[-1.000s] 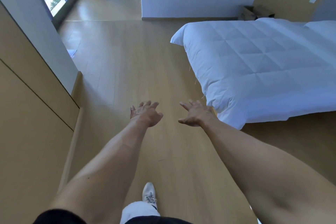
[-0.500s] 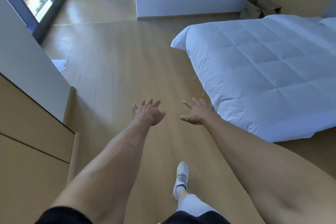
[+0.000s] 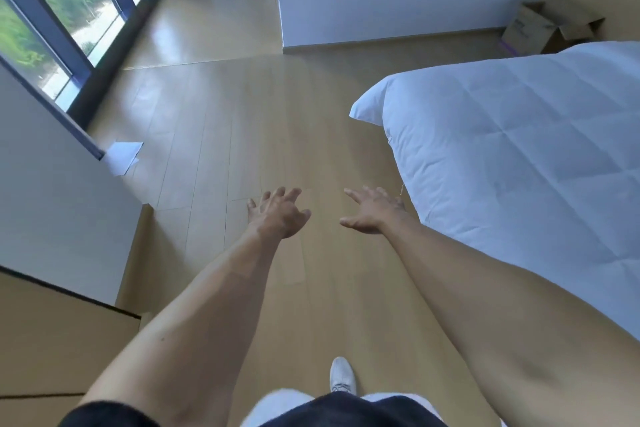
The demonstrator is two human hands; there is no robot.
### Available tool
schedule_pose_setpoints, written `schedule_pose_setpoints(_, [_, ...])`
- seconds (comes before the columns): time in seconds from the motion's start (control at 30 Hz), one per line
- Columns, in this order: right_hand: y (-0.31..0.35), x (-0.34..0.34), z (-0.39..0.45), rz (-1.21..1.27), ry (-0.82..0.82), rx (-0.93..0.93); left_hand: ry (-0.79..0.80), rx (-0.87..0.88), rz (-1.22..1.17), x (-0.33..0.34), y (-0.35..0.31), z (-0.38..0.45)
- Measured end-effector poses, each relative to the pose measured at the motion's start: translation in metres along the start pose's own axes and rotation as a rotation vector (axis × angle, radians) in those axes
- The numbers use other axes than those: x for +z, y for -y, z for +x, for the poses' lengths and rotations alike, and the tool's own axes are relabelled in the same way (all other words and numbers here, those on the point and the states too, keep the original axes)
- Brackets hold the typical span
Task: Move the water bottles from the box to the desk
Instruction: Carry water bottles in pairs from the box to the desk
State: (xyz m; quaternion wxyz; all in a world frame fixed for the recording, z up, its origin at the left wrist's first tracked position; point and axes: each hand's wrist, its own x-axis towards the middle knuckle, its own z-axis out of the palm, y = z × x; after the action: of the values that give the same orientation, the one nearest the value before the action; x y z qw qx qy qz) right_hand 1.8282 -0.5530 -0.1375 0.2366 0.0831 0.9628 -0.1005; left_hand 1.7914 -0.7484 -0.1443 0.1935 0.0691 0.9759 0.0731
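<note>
- Presently, both hands are empty: left hand has loosely spread fingers, right hand is flat and splayed.
- The cardboard box stands flaps open on the floor at the far wall, beyond the bed.
- It lies ahead and to the right, well apart from both hands; the right is nearer.
- No water bottles or desk visible.

Two bare hands, left and right, one cardboard box, one bed, one white shoe, one paper sheet.
</note>
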Motion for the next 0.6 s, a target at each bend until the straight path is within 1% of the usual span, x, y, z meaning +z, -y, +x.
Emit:
schedule_pose_setpoints(0.13, [0.009,-0.038,0.062,-0.024,0.004,-0.031,-0.003,-0.014,-0.019,-0.026,-0.004,0.059])
schedule_pose_setpoints(0.3, [0.026,-0.075,0.147,-0.034,0.002,-0.043,-0.009,-0.016,-0.029,-0.059,0.006,0.144])
schedule_pose_setpoints(0.47, [0.043,-0.111,0.241,-0.038,-0.004,-0.005,-0.012,0.022,-0.025,-0.093,0.017,0.252])
schedule_pose_setpoints(0.6, [0.063,-0.153,0.321,-0.034,0.006,0.05,-0.007,0.068,-0.021,-0.132,0.025,0.347])
